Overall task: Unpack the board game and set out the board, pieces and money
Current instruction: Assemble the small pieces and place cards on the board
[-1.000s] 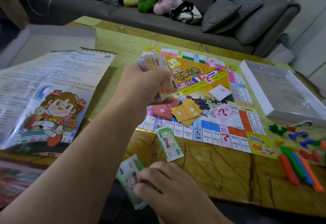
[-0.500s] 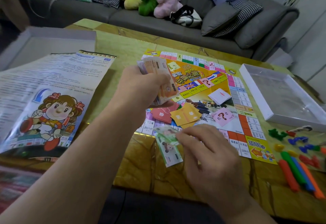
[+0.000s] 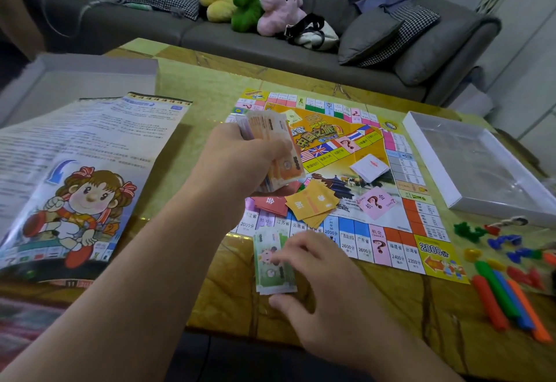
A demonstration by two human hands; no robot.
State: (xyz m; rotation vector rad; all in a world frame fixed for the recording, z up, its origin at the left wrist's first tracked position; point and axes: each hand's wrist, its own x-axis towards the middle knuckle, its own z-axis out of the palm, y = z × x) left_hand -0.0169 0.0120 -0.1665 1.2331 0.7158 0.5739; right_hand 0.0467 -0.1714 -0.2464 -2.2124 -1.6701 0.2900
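Green play-money notes (image 3: pixel 272 261) lie in a small stack at the near edge of the tabletop (image 3: pixel 346 315), just in front of the game board (image 3: pixel 373 177). The right hand (image 3: pixel 325 285) rests on that stack, fingertips on the top note and thumb by the stack's near end; the grip is loose, with nothing pinched that I can make out. The left hand (image 3: pixel 243 159) is raised over the board's near left part, its grip closed tightly round a thick wad of orange notes (image 3: pixel 276 147). The board lies flat in the middle of the tabletop, with orange cards (image 3: pixel 313 204), a red card (image 3: pixel 269 202) and a white card pile (image 3: pixel 371 166) on it. Coloured plastic pieces (image 3: pixel 505 261) are scattered by the near right corner. A white box tray (image 3: pixel 481 165) sits along the right edge, and a rules sheet (image 3: pixel 78 177) is spread at the left.
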